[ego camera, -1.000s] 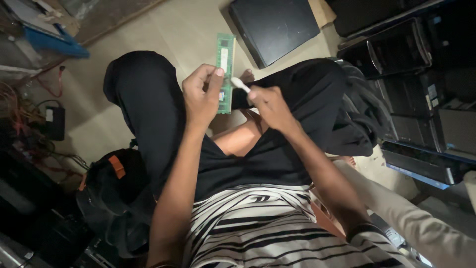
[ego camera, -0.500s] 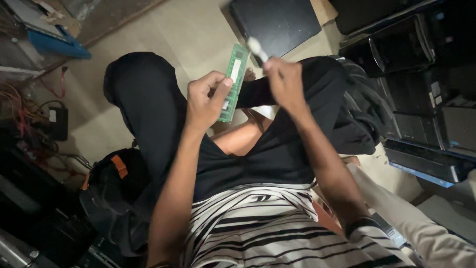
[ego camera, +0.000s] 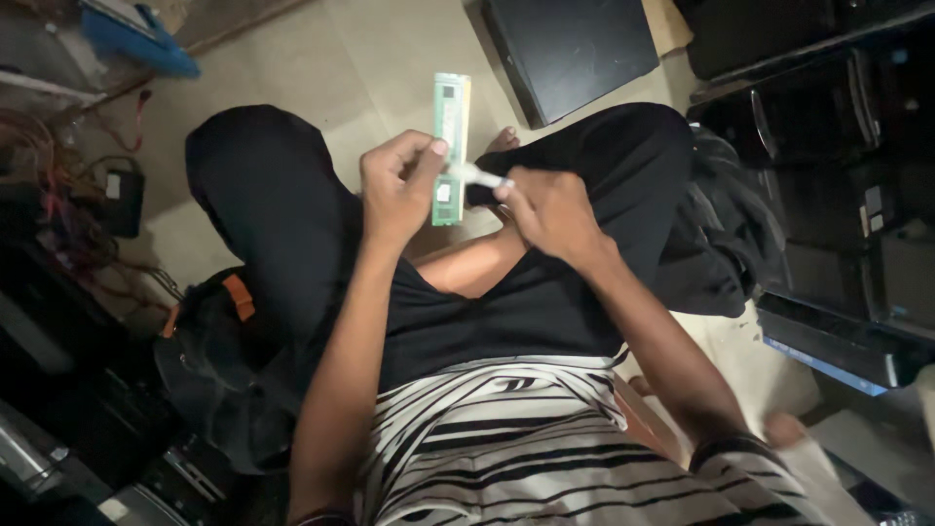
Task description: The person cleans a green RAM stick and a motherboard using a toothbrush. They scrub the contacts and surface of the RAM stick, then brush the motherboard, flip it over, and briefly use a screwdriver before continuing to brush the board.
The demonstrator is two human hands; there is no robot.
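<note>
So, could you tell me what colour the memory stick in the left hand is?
Green: the memory stick, pinched in the left hand, shows best in the head view.

Person is sitting cross-legged on a pale floor (ego camera: 370, 58), looking down at own lap. Left hand (ego camera: 394, 185) is gripping a green memory module (ego camera: 450, 136) upright, thumb and fingers pinching its lower half. Right hand (ego camera: 550, 209) is holding a small white eraser-like stick (ego camera: 474, 175), its tip touching the module's right edge. A black flat computer case (ego camera: 575, 49) is lying just beyond the knees. A black backpack with orange trim (ego camera: 209, 341) is sitting at the left. Stacked dark computer cases (ego camera: 857, 175) are standing at the right.
</note>
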